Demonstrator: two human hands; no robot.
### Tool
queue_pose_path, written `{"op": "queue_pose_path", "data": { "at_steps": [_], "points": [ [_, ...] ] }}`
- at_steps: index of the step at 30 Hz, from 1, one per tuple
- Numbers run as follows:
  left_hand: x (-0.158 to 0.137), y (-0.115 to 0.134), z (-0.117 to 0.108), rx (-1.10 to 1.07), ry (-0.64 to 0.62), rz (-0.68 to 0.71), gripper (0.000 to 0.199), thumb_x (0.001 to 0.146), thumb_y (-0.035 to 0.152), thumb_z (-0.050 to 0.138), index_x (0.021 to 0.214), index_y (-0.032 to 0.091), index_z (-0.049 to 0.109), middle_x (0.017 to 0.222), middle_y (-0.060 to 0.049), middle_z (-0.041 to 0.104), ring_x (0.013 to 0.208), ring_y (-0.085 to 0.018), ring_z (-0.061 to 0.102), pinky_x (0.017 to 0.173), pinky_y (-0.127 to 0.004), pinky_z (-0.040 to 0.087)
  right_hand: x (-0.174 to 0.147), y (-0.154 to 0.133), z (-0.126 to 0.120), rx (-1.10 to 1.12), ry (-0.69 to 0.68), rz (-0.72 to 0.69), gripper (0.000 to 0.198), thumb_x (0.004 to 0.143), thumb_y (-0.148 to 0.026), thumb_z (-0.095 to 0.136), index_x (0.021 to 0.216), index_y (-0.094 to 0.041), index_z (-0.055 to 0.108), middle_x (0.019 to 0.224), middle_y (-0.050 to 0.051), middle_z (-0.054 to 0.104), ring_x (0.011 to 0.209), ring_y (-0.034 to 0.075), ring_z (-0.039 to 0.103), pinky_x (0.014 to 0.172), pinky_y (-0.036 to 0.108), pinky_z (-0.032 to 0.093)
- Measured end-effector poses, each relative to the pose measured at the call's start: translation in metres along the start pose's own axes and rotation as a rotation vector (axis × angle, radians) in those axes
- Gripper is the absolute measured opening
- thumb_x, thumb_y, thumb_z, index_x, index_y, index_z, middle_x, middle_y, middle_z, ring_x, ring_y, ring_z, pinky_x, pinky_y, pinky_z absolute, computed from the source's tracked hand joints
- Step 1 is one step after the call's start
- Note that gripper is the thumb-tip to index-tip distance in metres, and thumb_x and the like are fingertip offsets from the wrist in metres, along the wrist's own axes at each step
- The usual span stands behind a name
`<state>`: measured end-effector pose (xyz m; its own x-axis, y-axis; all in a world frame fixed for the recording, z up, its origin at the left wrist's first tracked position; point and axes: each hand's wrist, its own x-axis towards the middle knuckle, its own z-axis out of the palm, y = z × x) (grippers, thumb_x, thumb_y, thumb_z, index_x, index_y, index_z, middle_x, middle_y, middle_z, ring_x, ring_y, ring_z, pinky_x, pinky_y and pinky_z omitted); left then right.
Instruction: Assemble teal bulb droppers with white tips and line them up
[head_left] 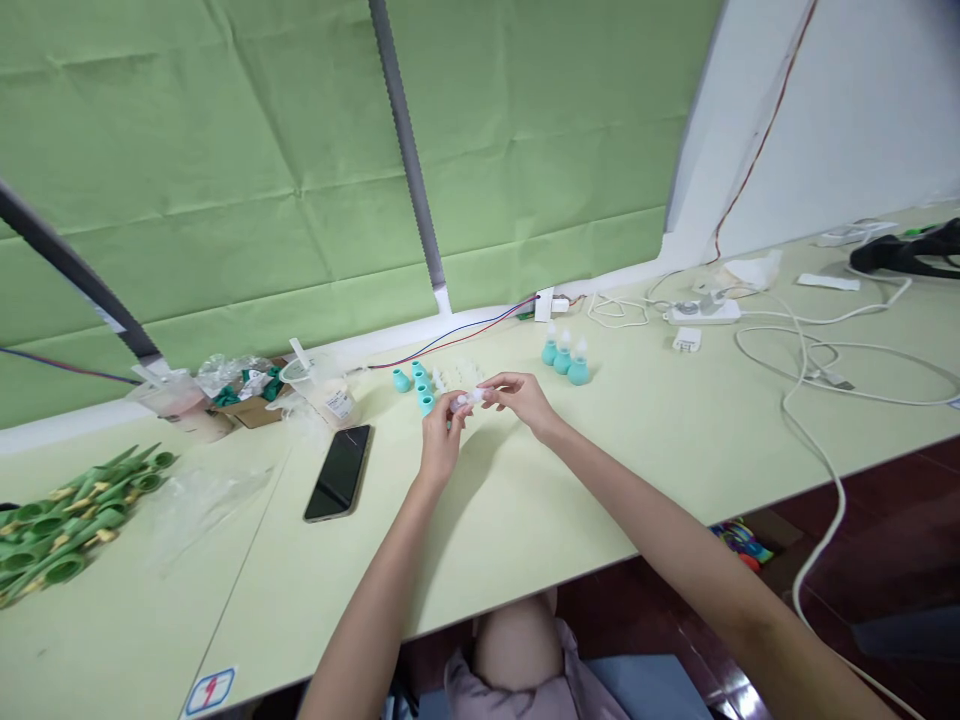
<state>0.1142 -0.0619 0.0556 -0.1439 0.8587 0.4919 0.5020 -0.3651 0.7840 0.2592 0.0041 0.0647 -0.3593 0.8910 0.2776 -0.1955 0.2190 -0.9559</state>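
Observation:
Above the table, my left hand (pixel 439 440) and my right hand (pixel 526 402) meet with fingers pinched on a small white, partly see-through piece (pixel 471 397). Whether it is one part or two joined parts I cannot make out. Just behind my left hand stand several small teal bulb-shaped pots (pixel 421 388) with open tops, and one more teal pot (pixel 401 380) sits left of them. Small whitish parts (pixel 469 371) lie behind my fingers, partly hidden. Farther right, three teal pots with white tips (pixel 562 360) stand in a row.
A black phone (pixel 339 473) lies left of my hands. Two plastic cups (pixel 321 388) and a box of wrapped bits (pixel 253 400) stand by the green-covered wall. Green tube-like pieces (pixel 67 525) are at far left. White cables and a power strip (pixel 705 311) spread over the right side.

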Motion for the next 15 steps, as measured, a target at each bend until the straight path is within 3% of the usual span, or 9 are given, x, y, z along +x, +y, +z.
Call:
{"op": "queue_pose_path", "data": {
  "at_steps": [7,15],
  "points": [
    [-0.003,-0.004,0.002,0.238,0.039,0.060,0.021,0.086,0.030,0.039,0.098,0.019,0.052,0.080,-0.002,0.058,0.070,-0.012,0.052,0.066,-0.024,0.041,-0.004,0.008,0.012,0.021,0.084,-0.012,0.028,0.056,-0.039,0.074,0.071,-0.017,0.067,0.070,0.002,0.066,0.050,0.011,0.060,0.047,0.021,0.039],
    [-0.007,-0.009,0.004,0.470,0.073,0.208,0.021,0.089,0.030,0.037,0.101,0.019,0.050,0.090,-0.005,0.058,0.079,-0.015,0.054,0.066,-0.026,0.041,-0.004,0.010,0.009,-0.026,0.032,-0.099,0.027,0.055,-0.039,0.075,0.064,-0.015,0.065,0.058,0.000,0.061,0.043,0.009,0.052,0.045,0.023,0.044]
  ]
}}
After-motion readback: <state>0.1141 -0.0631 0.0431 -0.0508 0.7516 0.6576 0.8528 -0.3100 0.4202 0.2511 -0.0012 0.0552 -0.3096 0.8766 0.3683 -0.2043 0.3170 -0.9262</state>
